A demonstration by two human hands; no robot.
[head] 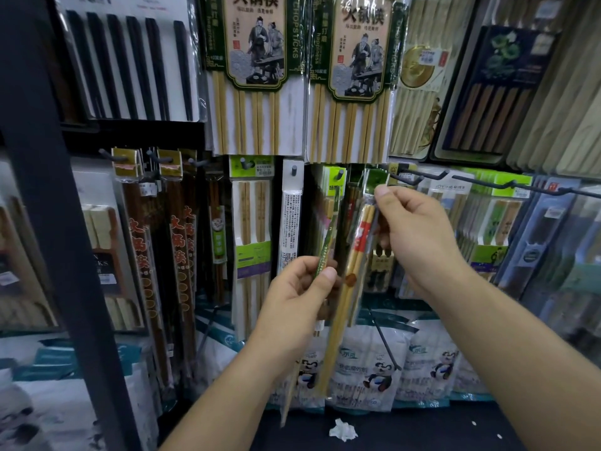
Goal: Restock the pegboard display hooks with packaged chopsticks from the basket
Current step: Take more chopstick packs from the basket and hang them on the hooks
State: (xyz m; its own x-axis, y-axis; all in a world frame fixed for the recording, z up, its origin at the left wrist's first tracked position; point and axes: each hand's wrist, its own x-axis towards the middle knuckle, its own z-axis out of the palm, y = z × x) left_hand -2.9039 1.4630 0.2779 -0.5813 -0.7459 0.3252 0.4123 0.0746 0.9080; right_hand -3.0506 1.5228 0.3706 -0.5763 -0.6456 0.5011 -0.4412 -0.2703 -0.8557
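My left hand (297, 296) grips a thin pack of chopsticks with a green edge (327, 245), held upright in front of the pegboard. My right hand (413, 236) pinches the top of a clear pack of pale bamboo chopsticks with a red band (353, 265), its thumb and forefinger near the pack's green header. That pack hangs down and slants to the lower left between my hands. Just right of my right hand, a bare black hook (419, 175) juts out of the pegboard. The basket is out of sight.
Hooks all around carry hanging chopstick packs: dark red ones (175, 242) at left, green-labelled bamboo ones (252, 242) in the middle. A black shelf post (55, 222) stands at left. Panda-printed bags (377, 369) lie below. A crumpled paper scrap (343, 429) rests on the dark floor.
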